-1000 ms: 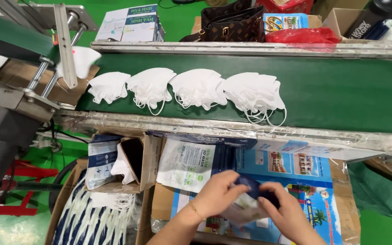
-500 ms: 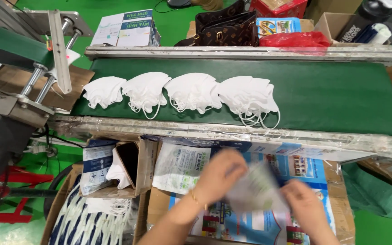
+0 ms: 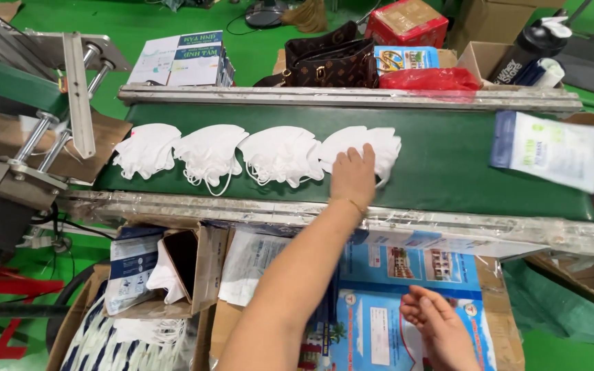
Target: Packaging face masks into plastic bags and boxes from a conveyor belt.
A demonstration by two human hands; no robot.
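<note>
— Where is your left hand [image 3: 352,177]?

— Stretched out toward twelve o'clock, lying palm-down on the rightmost white mask [image 3: 369,148] of a row of four on the green conveyor belt [image 3: 448,158]. My fingers are straight and held close together, resting flat on the mask, not pinching it.

— And the other masks?

— The three other masks [image 3: 214,154] lie toward nine o'clock from that one, each overlapping the next.

— Your right hand [image 3: 434,323]?

— Low at five o'clock, palm up, fingers loosely curled, holding nothing, above a blue printed carton [image 3: 379,323].

— Anything else on the belt?

— A sealed white-and-blue pouch [image 3: 544,150] lies at two o'clock, well apart from my left hand, near the belt's right end.
</note>
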